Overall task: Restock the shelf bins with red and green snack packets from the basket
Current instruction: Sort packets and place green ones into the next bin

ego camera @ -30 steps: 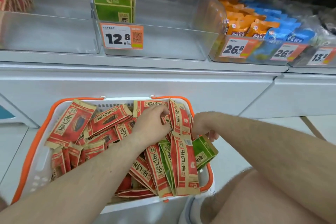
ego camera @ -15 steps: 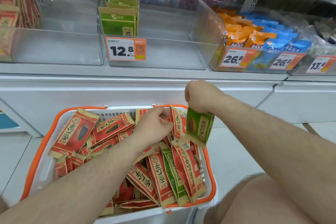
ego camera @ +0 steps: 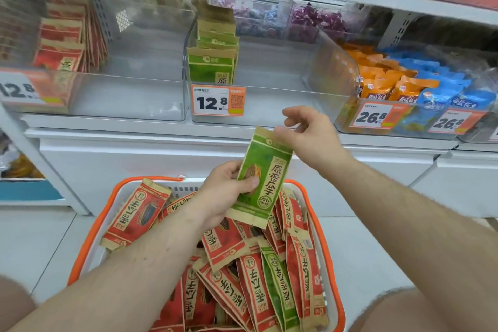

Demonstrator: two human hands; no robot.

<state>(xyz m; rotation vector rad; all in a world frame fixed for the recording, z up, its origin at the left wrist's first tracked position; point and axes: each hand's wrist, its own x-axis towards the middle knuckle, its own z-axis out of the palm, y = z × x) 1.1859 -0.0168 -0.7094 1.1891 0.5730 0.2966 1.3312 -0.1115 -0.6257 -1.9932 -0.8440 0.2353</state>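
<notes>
While the left hand (ego camera: 226, 194) grips a green packet (ego camera: 262, 178) above the basket (ego camera: 320, 226), the right hand (ego camera: 310, 137) pinches its top corner.

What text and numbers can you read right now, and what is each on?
"12.8": price tag on the green packets' bin.
"12.8", partly cut off: left price tag.
"26.8": two tags on the right-hand bin.
"原香瓜子": held green packet.
Red packets: print upside down, unreadable.
Smaller tag print: blurred.
</notes>
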